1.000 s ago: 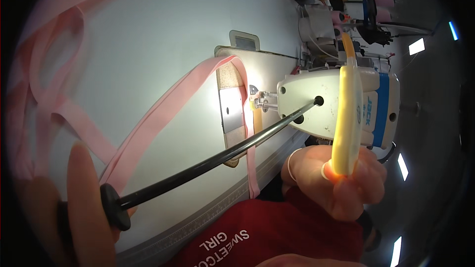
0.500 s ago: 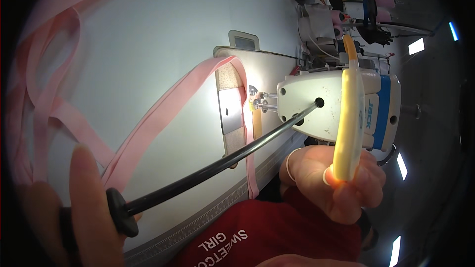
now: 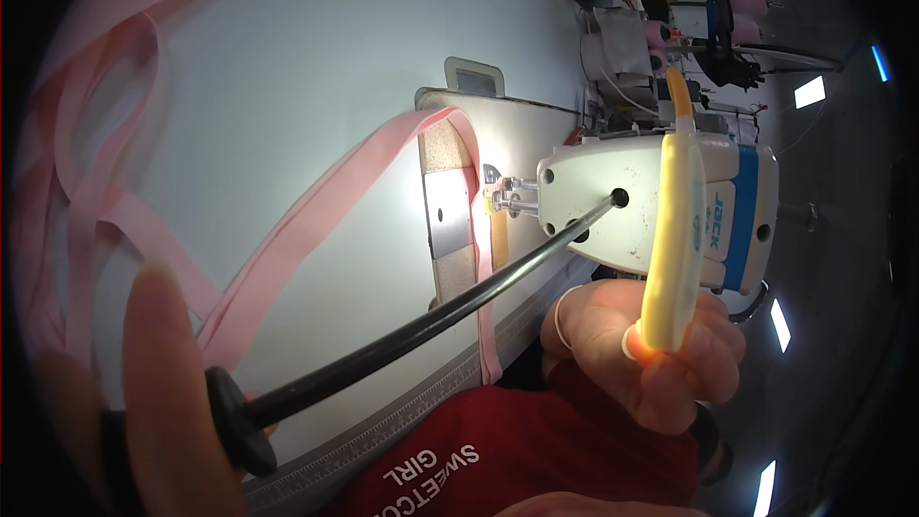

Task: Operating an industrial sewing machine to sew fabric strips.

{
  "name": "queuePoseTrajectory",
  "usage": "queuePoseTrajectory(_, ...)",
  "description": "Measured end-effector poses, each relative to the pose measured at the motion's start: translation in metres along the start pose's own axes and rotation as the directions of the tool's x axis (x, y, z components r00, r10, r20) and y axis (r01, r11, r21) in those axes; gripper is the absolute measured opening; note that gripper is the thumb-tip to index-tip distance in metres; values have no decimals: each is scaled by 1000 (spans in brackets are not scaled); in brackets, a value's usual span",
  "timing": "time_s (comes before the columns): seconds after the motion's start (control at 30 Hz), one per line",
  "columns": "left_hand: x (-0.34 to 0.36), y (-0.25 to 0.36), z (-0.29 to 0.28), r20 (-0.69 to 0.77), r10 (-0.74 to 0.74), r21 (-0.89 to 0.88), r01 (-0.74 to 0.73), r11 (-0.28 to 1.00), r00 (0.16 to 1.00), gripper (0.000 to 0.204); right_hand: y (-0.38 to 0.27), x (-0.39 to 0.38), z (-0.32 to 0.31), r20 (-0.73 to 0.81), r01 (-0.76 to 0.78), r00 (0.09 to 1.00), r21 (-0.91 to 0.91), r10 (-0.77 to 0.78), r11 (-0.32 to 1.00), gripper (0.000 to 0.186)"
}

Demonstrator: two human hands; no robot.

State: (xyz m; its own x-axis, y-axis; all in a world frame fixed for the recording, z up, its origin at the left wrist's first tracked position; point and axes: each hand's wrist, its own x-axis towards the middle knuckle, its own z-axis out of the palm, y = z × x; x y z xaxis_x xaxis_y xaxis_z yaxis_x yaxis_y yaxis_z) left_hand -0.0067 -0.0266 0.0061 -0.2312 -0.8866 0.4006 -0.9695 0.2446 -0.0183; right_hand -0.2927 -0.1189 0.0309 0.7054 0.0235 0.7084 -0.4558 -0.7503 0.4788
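My left hand (image 3: 177, 402), large at the lower left, is closed round the black handle of a long screwdriver (image 3: 383, 351), partly hidden. The screwdriver's shaft runs up to the right, and its tip is in a round hole in the white end of a sewing machine head (image 3: 613, 168). At the right, my right hand (image 3: 661, 364) closes on the lower end of a long, translucent yellow-and-white piece (image 3: 670, 239) with an orange curved end; I cannot tell its kind. Pink fabric tape (image 3: 330, 187) passes beside the lit presser foot (image 3: 496, 190), over the metal needle plate (image 3: 448, 215).
More pink tape lies in loops (image 3: 96, 153) on the pale table (image 3: 287, 67). A ruler strip (image 3: 383, 431) follows the table edge by a red garment (image 3: 536, 440). Pink thread cones (image 3: 742, 0) and other equipment stand at the upper right.
My left hand and the screwdriver's collar have shifted slightly, while the tip stays in the hole. My right hand and the yellow piece have barely moved.
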Motion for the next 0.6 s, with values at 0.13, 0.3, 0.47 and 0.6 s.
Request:
queuePoseTrajectory(0.13,0,5,4,-4,-4,-1,4,1000,1000,17,3,-4,1,-30,30,999,-9,-31,999,18)
queuePoseTrajectory(0.3,1,2,8,-6,-1,-3,1,1000,1000,17,3,-2,3,-35,47,998,-14,-47,999,18)
queuePoseTrajectory(0.47,1,2,14,-10,-3,-10,3,1000,1000,17,0,-1,-1,4,5,1000,-12,-5,1000,17)
queuePoseTrajectory(0.6,2,2,15,-13,-3,-14,3,1000,1000,18,-1,-1,2,-12,9,1000,-25,-9,1000,16)
